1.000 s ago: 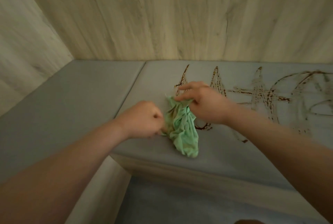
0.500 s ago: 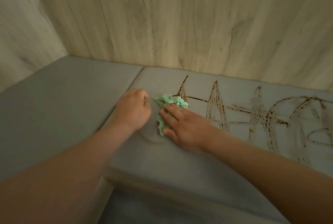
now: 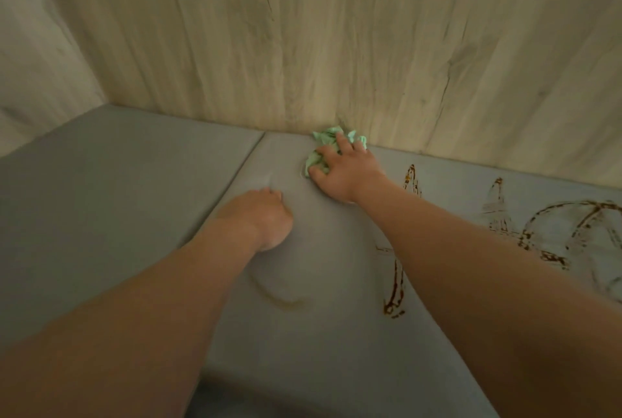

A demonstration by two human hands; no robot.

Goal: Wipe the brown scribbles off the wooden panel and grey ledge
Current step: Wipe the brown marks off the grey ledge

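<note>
The cloth point(image 3: 324, 139) has slid away from the scribbles point(image 3: 572, 226) to the foot of the wooden panel point(image 3: 303, 47), bunched up, its long axis slanting along that foot. The right hand point(image 3: 346, 170) presses it onto the ledge point(image 3: 134, 199) with spread fingers. The left hand point(image 3: 266, 215), curled and empty, rests farther from the panel.

Head cam, wide-angle, faces fwd & down, close on grey ledge point(image 3: 117, 215) below wooden panel point(image 3: 303, 47).

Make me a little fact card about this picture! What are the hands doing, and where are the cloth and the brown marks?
Right hand: presses the green cloth on the grey ledge, at the wooden panel foot
Left hand: curled, rests on the ledge, holds nothing
Brown scribbles: on the ledge, right of the cloth
</note>
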